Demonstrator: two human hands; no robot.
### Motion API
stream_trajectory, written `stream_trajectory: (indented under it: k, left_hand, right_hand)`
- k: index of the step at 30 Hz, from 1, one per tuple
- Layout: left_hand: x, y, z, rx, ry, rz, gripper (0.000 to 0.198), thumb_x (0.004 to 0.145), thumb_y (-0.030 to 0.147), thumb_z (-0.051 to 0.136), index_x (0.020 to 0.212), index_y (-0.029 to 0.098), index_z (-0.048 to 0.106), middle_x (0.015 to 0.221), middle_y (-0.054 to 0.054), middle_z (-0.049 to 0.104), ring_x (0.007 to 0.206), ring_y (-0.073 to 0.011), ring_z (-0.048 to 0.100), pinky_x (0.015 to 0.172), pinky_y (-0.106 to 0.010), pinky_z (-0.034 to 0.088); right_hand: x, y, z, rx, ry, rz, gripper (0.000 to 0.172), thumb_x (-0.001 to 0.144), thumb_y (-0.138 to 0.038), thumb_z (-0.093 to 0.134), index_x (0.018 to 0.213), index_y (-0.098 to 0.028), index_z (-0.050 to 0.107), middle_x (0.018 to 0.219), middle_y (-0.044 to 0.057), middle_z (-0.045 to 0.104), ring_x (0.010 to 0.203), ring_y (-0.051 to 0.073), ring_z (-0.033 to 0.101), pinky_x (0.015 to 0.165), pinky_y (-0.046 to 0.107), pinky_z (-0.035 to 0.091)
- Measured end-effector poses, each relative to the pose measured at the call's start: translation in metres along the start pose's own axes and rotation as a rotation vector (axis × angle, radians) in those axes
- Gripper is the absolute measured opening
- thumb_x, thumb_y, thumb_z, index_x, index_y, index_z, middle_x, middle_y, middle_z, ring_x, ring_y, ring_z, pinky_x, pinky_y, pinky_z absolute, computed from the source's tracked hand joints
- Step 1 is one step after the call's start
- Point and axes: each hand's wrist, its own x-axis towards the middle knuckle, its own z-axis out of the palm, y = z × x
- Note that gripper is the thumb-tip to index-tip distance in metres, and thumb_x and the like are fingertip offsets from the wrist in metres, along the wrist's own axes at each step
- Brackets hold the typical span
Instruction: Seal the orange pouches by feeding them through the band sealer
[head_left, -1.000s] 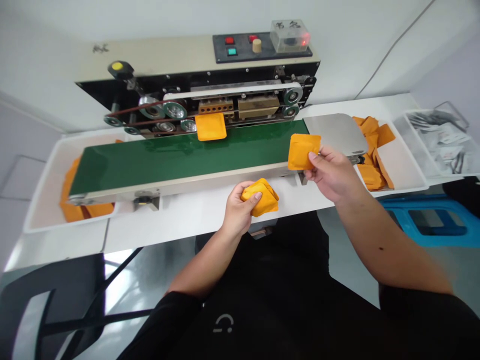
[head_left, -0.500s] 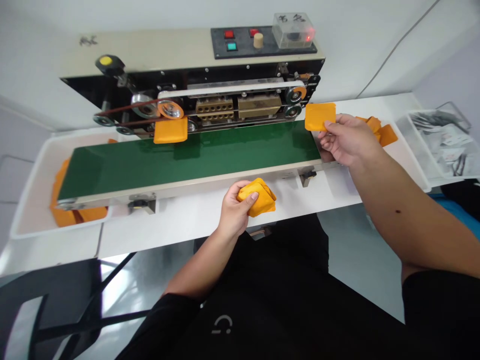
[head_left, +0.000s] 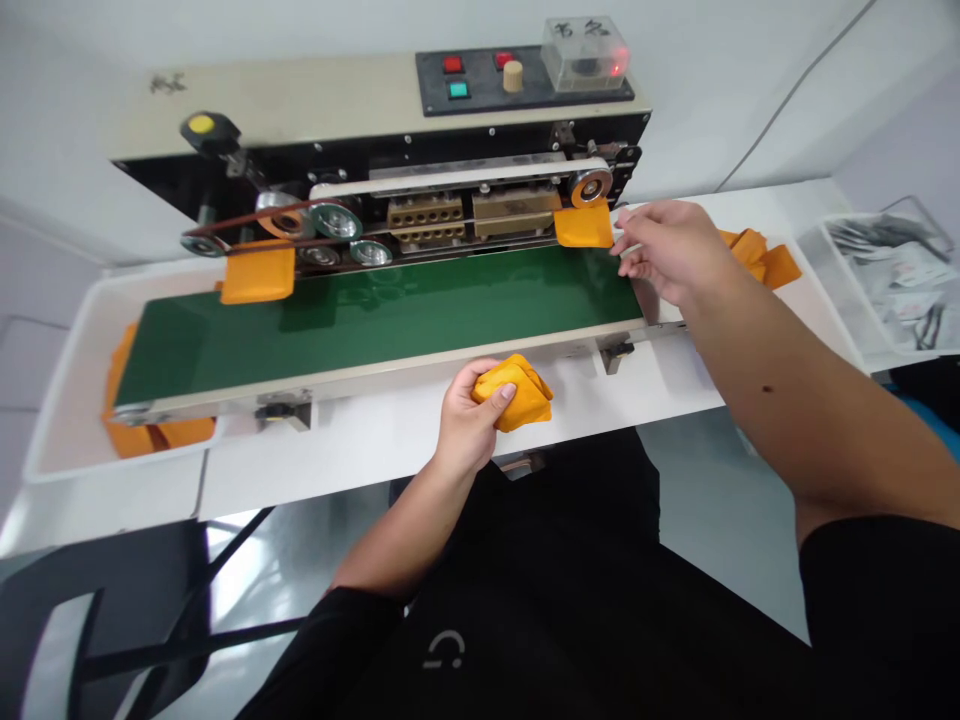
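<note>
Left hand [head_left: 472,412]: closed on a small stack of orange packets [head_left: 521,395], thumb on top, fingers beneath; held in front of the belt's near edge, above the white table [head_left: 375,430].
Right hand [head_left: 671,250]: loosely curled, thumb and fingers slightly parted, nothing in the grip; tips right at the edge of the infeed packet, cannot tell if touching.
Infeed packet [head_left: 585,226]: at the right-end rollers of the sealing machine [head_left: 300,105], top edge under the rollers, body sticking out over the belt.
Outfeed packet [head_left: 259,273]: near the machine's left end, below the rollers, hanging out over the belt.
Belt [head_left: 412,310]: green, running lengthwise along the machine's front.
Control panel [head_left: 480,95]: on top; two red buttons, one green, beige knob, clear box with red glow.
Left bin [head_left: 60,380]: white, orange packets inside, partly under the belt end.
Right bin [head_left: 821,315]: more orange packets, partly behind the right arm.
Clear tray [head_left: 814,250]: far right, filled with sachets [head_left: 915,265].
</note>
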Motion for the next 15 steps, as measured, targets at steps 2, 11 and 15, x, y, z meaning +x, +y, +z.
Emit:
stream_trajectory:
  k: [2, 11, 15]
  left_hand:
    - [0.000, -0.002, 0.000, 0.002, 0.002, 0.002, 0.054, 0.073, 0.046, 0.105, 0.110, 0.022, 0.073, 0.103, -0.002, 0.079, 0.090, -0.0168, 0.075, 0.080, -0.027, 0.061]
    - [-0.002, -0.014, 0.015, 0.032, -0.075, 0.005, 0.056, 0.076, 0.050, 0.102, 0.116, 0.023, 0.073, 0.103, -0.001, 0.078, 0.087, -0.0156, 0.073, 0.079, -0.027, 0.060]
    - [0.000, -0.023, 0.020, 0.069, -0.119, -0.019, 0.058, 0.078, 0.050, 0.101, 0.121, 0.023, 0.073, 0.100, -0.002, 0.079, 0.084, -0.0166, 0.074, 0.078, -0.027, 0.061]
  right_hand:
    - [-0.022, 0.010, -0.010, 0.008, 0.080, -0.152, 0.010, 0.109, -0.023, 0.071, 0.101, -0.019, 0.067, 0.075, 0.000, 0.067, 0.049, 0.008, 0.054, 0.044, 0.020, 0.036]
    - [-0.149, 0.109, 0.000, 0.012, -0.461, -0.126, 0.040, 0.096, -0.049, 0.083, 0.128, -0.025, 0.083, 0.119, 0.009, 0.081, 0.085, 0.019, 0.076, 0.066, 0.029, 0.064]
    - [-0.154, 0.129, 0.015, 0.159, -0.396, -0.023, 0.039, 0.093, -0.058, 0.082, 0.103, -0.021, 0.085, 0.099, 0.007, 0.081, 0.084, 0.020, 0.075, 0.071, 0.034, 0.067]
